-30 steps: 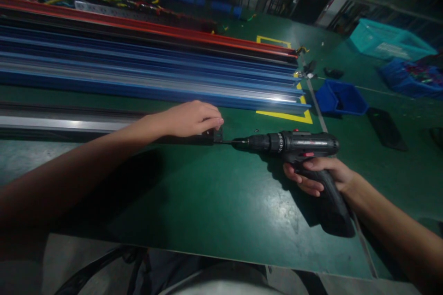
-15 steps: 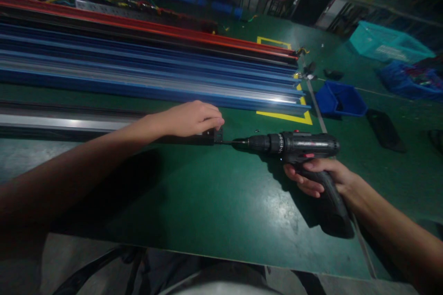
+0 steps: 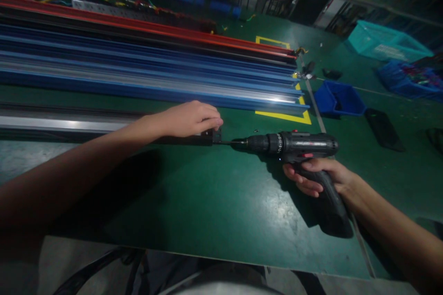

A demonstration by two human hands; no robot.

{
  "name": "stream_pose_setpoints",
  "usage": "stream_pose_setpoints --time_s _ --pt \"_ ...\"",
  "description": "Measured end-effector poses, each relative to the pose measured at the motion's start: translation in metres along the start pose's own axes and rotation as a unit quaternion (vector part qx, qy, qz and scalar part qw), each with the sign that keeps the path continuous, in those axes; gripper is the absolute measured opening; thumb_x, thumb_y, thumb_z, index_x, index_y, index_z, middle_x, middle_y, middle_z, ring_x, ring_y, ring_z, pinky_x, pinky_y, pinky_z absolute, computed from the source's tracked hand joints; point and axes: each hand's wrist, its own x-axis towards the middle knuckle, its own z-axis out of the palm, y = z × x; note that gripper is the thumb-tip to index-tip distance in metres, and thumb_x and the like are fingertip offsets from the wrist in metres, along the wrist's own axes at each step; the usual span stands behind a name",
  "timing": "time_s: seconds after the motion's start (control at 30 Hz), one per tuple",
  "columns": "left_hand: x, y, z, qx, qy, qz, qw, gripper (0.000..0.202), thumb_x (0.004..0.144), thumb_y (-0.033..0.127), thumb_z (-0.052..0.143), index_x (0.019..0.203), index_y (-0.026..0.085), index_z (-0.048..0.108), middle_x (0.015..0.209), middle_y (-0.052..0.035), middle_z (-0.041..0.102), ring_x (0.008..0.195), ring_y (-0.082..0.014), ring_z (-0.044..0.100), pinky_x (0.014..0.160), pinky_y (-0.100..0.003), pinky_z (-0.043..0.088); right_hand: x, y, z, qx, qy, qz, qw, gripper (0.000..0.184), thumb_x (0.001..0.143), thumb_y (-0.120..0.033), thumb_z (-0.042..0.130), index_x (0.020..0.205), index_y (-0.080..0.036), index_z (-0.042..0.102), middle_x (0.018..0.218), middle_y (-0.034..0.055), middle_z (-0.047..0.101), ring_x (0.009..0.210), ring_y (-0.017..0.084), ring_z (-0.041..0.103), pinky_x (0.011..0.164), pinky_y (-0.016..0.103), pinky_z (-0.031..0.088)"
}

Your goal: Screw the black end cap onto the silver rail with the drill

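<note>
Almost nothing at the centre has moved since the earlier frames: the whole view has slid a touch to the left, and the co-worker's hand that showed at the upper left a second ago is out of sight. A small light (image 3: 279, 159) on the drill (image 3: 308, 144), not visible in the first frame, now glows, which suggests the trigger is pressed and the bit (image 3: 226, 142) is being driven. The right hand (image 3: 318, 177), right of centre, is wrapped firmly around the drill's handle. At mid-frame the bit's tip meets, or nearly meets, the dark end piece (image 3: 217, 136) of the silver-and-black bar (image 3: 69, 124), which runs in from the left edge. The left hand (image 3: 194, 119) lies over that end, fingers bent down; whether they pinch it I cannot tell. Its unchanged place suggests it is steadying the bar while the fastening goes on.
</note>
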Motion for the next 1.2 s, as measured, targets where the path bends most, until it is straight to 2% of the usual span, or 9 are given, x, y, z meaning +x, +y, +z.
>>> stream_pose_setpoints --time_s 0.3,0.73,1.2 --pt "0.0 -0.0002 -0.0003 0.002 -0.007 -0.002 1.0 0.044 0.107 0.046 0.04 0.095 0.02 0.074 0.094 -0.0023 0.074 0.086 -0.0149 0.066 0.08 -0.025 0.042 -0.0005 -0.0012 -0.0018 0.009 0.001 0.015 1.0 0.03 0.097 -0.028 0.064 0.113 -0.005 0.071 0.09 0.0054 0.065 0.049 0.003 0.049 0.056 0.018 0.058" --pt "0.0006 0.0005 -0.0004 0.003 -0.009 -0.007 1.0 0.042 0.107 0.043 0.04 0.096 0.02 0.073 0.095 -0.0017 0.073 0.086 -0.0144 0.065 0.081 -0.025 0.041 -0.0005 -0.0016 -0.0004 0.011 0.005 0.014 1.0 0.026 0.096 -0.028 0.066 0.109 -0.007 0.073 0.087 0.0039 0.064 0.048 0.002 0.046 0.056 0.018 0.058" --pt "0.0003 0.0003 -0.0002 0.007 -0.005 0.001 1.0 0.044 0.107 0.044 0.04 0.095 0.019 0.074 0.093 -0.0021 0.074 0.084 -0.0144 0.065 0.079 -0.026 0.041 -0.0004 -0.0007 -0.0012 0.028 -0.001 0.007 1.0 0.028 0.095 -0.025 0.065 0.11 -0.003 0.074 0.087 0.0056 0.065 0.048 0.003 0.048 0.057 0.018 0.059"
